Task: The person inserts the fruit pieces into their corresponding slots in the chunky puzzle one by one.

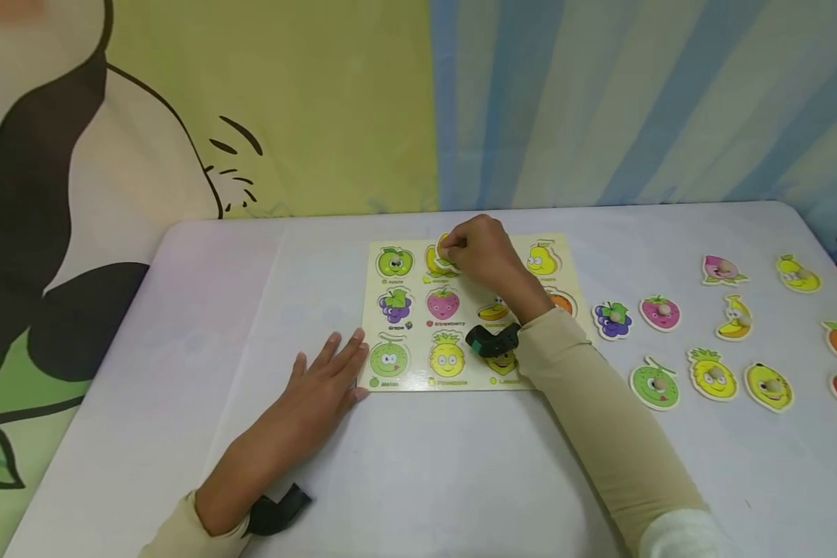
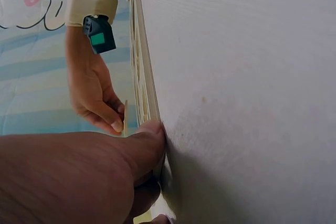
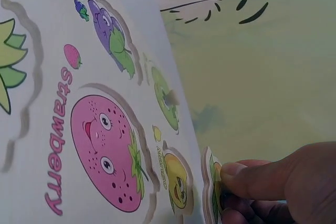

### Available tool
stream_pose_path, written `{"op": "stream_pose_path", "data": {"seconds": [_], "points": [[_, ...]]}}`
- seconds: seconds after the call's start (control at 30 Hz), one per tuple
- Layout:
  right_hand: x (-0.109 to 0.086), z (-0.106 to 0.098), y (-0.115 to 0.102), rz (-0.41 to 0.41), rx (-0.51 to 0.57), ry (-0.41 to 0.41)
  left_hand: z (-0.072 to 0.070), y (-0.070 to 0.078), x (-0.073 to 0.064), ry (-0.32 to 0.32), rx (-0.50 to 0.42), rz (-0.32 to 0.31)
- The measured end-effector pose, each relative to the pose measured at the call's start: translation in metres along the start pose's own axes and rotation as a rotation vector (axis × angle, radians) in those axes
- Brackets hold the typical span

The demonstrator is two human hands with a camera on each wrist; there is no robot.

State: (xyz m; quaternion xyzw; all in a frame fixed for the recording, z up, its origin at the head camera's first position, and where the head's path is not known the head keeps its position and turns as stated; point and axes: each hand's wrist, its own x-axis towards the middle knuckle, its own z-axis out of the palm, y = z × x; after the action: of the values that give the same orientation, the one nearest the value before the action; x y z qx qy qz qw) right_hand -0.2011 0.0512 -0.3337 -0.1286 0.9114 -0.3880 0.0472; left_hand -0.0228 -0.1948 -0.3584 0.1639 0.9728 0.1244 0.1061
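Note:
My right hand (image 1: 484,252) pinches a yellow and green fruit puzzle piece (image 3: 209,184) between thumb and fingers. It holds this piece just over the mango spot (image 3: 177,182) in the top row of the fruit puzzle board (image 1: 418,310). The right wrist view shows the piece tilted nearly edge-on, apart from the board. With fingers extended, my left hand (image 1: 314,395) lies at the board's lower left side, its thumb (image 2: 149,129) touching the edge. A green apple piece (image 1: 394,263) with a knob sits in the top left spot.
Right of the board lie several loose knobbed pieces, among them grapes (image 1: 611,320), a strawberry (image 1: 660,313), a melon (image 1: 655,386), a pineapple (image 1: 713,376) and a lemon (image 1: 769,387). The white table (image 1: 446,473) ends at a printed backdrop (image 1: 335,116).

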Motion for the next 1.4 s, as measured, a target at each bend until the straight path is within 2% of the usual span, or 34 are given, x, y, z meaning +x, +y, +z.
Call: {"op": "stream_pose_path", "data": {"seconds": [0.3,0.7,0.93,1.4], "points": [[0.006,0.008,-0.004,0.006,-0.036,-0.03,-0.001,0.001,0.0,0.01,0.011,0.008],[0.007,0.012,-0.003,-0.057,-0.061,-0.09,-0.002,0.002,0.0,0.011,0.016,0.003],[0.01,0.013,-0.001,-0.061,-0.076,-0.126,0.0,0.001,0.0,0.01,0.01,0.004],[0.011,0.014,-0.001,-0.054,-0.091,-0.134,0.0,0.001,0.0,0.01,0.019,0.005]]}}
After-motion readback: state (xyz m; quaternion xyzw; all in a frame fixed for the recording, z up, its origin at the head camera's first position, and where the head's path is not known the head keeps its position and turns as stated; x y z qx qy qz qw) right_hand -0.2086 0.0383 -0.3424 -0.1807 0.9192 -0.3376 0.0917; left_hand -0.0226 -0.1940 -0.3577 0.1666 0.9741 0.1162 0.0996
